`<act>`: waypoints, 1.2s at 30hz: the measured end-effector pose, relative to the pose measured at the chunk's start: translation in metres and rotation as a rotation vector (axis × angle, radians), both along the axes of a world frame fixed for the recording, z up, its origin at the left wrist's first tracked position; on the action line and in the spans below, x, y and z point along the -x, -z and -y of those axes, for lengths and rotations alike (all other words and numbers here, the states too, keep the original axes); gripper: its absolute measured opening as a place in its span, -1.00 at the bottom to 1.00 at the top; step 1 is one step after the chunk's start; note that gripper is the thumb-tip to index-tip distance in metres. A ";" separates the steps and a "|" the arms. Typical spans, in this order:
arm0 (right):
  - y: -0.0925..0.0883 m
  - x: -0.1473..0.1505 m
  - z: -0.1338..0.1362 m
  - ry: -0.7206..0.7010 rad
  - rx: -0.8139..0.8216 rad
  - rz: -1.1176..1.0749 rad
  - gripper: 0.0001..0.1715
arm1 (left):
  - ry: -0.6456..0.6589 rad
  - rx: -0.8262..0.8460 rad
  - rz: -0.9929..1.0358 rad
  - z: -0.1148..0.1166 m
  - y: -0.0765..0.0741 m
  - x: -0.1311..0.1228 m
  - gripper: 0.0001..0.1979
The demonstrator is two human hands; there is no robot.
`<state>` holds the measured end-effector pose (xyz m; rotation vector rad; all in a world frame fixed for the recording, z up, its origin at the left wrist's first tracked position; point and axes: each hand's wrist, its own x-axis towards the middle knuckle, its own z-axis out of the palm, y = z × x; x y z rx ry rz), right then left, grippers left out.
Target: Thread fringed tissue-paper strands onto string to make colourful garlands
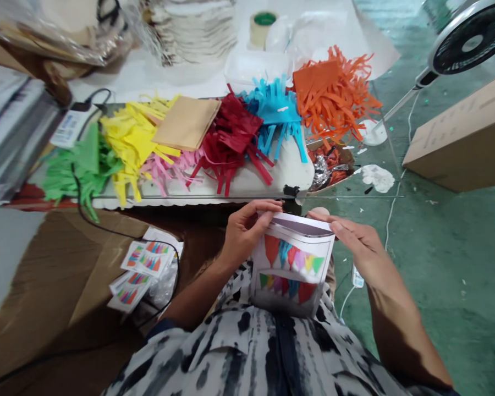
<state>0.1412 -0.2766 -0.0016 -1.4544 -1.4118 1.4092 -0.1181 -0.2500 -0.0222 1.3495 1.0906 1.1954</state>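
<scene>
The person's left hand (245, 239) and right hand (357, 247) are holding a printed sheet (291, 269) upright just above a black-and-white patterned shirt (247, 352). The sheet is showing drawings of colored triangular bunting. The left fingers (264, 208) are closed, pinching its upper left corner, while the right fingers (334, 223) are closed on its upper right edge.

Left of the fingers, small printed cards (142, 267) are lying on brown cardboard (86, 275), with a black cable (148, 236) curving past them. Right of the right hand, a white plug (357, 276) is lying on the green floor (437, 264).

Just beyond the fingertips, a black clip (291, 190) is sitting at the edge of a white scalloped tray (251, 190). Fringed paper pieces (231, 137) in green, yellow, pink, red, blue, and orange are lying across it, with a plain tan paper square (185, 122) resting on the yellow. Farther right of the fingers, foil scraps (324, 170) are sitting in a small box, and a cardboard carton (462, 137) is resting on the floor. Farthest away, a tape roll (264, 25) and an electric fan (470, 38) are standing.
</scene>
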 end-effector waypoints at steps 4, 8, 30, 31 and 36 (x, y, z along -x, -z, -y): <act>-0.002 -0.004 -0.004 -0.025 -0.003 0.044 -0.56 | 0.010 -0.375 -0.285 -0.005 -0.001 -0.005 -0.77; -0.005 -0.007 -0.006 -0.055 -0.022 0.079 -0.54 | 0.027 -0.623 -0.527 -0.008 -0.003 -0.011 -0.57; -0.018 -0.028 -0.005 -0.217 0.034 0.025 -0.54 | 0.265 -0.570 -0.560 -0.012 -0.008 -0.029 -0.85; -0.017 -0.029 -0.004 -0.208 0.012 0.012 -0.55 | 0.267 -0.561 -0.561 -0.012 -0.008 -0.028 -0.84; -0.011 -0.032 -0.004 -0.183 -0.025 0.032 -0.59 | 0.280 -0.620 -0.604 -0.011 -0.009 -0.030 -0.84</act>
